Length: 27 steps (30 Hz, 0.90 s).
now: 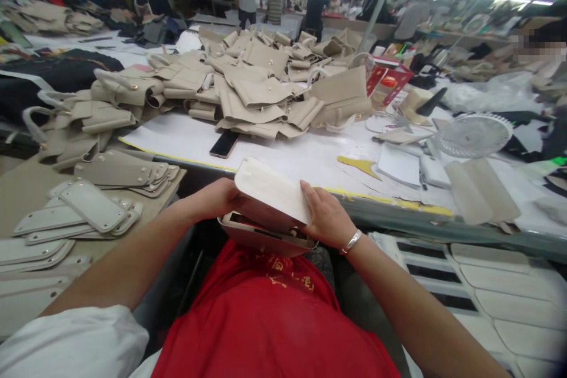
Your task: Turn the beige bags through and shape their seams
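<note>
A small pale handbag (268, 235) rests against the red apron at my lap, its white flap (270, 189) raised and tilted over the opening. On the flap's right edge my right hand (325, 212) is closed, thumb on top, a silver bracelet at the wrist. My left hand (219, 198) grips the left side of the same bag, with its fingertips hidden behind the flap. The inside of the bag is dark and only partly visible below the flap.
Beige bag pieces (261, 77) are heaped on the white table (310, 159). A phone (224, 143) and yellow piece (358, 166) lie near its edge. White riveted panels (93, 205) are stacked left; pale flap panels (496, 271) lie right. Several people work in the background.
</note>
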Motion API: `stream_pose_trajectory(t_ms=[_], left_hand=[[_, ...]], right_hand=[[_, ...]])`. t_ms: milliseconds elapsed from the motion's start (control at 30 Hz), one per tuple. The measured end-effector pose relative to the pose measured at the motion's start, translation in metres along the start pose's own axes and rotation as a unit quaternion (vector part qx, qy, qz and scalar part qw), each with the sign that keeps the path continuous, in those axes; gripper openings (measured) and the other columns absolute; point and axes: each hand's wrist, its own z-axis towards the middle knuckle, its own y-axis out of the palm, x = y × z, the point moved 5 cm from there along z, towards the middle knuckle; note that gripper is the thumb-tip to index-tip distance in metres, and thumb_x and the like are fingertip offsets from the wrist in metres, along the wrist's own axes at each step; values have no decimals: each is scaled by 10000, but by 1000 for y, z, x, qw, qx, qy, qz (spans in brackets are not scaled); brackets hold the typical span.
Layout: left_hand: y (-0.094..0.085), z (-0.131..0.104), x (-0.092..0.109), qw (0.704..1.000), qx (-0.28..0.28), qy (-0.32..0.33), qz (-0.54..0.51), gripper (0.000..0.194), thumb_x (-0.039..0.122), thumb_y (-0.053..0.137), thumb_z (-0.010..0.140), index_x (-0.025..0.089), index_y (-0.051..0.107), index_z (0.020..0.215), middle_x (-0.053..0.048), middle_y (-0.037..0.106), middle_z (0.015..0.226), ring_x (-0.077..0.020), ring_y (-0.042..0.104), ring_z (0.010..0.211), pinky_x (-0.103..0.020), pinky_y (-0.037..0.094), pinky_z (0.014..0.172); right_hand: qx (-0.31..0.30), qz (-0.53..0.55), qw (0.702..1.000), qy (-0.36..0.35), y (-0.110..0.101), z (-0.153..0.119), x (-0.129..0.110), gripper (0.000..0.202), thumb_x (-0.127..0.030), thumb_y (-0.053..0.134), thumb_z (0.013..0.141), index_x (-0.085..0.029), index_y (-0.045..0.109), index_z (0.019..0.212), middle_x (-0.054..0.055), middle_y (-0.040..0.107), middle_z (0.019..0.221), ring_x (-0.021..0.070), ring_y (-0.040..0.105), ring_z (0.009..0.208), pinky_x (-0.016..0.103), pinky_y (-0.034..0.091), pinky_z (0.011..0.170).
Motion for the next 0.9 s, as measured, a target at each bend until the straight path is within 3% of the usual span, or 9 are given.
stream_pose_trajectory(t_ms=[100,200,267,333,433,500,633,733,900], left_hand=[[2,-10,-17,997,-31,-33,-63,312,287,580,695,179,656,978,-52,665,1010,-254,565,999,-353,413,906],[-6,-26,-43,981,60,-86,-165,345,308,590,703,185,639,1021,-60,641,1065,-244,557,1013,-362,394,932],[-7,-40,-63,947,164,-137,-241,367,321,591,714,161,620,1042,-77,636,1060,-227,563,999,-367,391,936],[5,-54,-79,898,242,-193,-312,392,353,613,705,143,608,1036,-87,639,1031,-216,571,980,-372,398,925],[34,-67,-90,835,288,-245,-400,426,402,629,700,140,595,1035,-96,640,1009,-212,575,973,-369,413,897],[47,-70,-88,814,301,-245,-432,432,417,617,714,140,587,1044,-104,634,1023,-209,572,979,-359,417,890],[49,-68,-75,830,309,-217,-410,418,403,609,731,136,587,1052,-110,610,1083,-210,554,1009,-339,402,911],[43,-62,-67,844,312,-201,-388,411,396,609,733,127,590,1042,-103,613,1067,-210,554,999,-325,407,902],[45,-56,-67,827,356,-210,-381,400,434,587,739,133,599,1003,-78,643,970,-200,591,901,-309,445,835]], right_hand=[[-10,-45,999,-14,4,-5,-3,944,-539,624,640,-91,232,1373,156,486,1123,290,431,977,403,343,846],[-5,-70,997,-27,7,-3,-7,955,-660,517,674,-68,241,1371,168,492,1086,289,434,943,406,333,824],[4,-80,996,-37,8,2,-10,949,-688,454,698,-54,242,1371,172,496,1055,288,433,922,403,328,813],[12,-91,995,-43,8,10,-13,918,-669,442,718,-56,245,1373,163,499,1018,286,431,903,399,324,802],[8,-112,993,-46,6,15,-11,851,-573,519,718,-109,253,1380,131,497,969,277,428,877,387,321,783],[3,-131,991,-39,3,11,-6,839,-513,567,699,-140,255,1383,116,490,953,273,424,865,380,319,766],[20,-164,986,-12,3,-3,5,857,-518,563,697,-116,246,1385,128,483,964,278,409,855,384,311,736],[25,-170,985,-23,11,-6,0,832,-519,551,708,-141,251,1386,125,487,966,271,408,834,379,299,706],[56,-113,991,-36,17,6,-17,823,-550,489,743,-137,209,1397,133,496,987,276,421,854,386,306,731]])
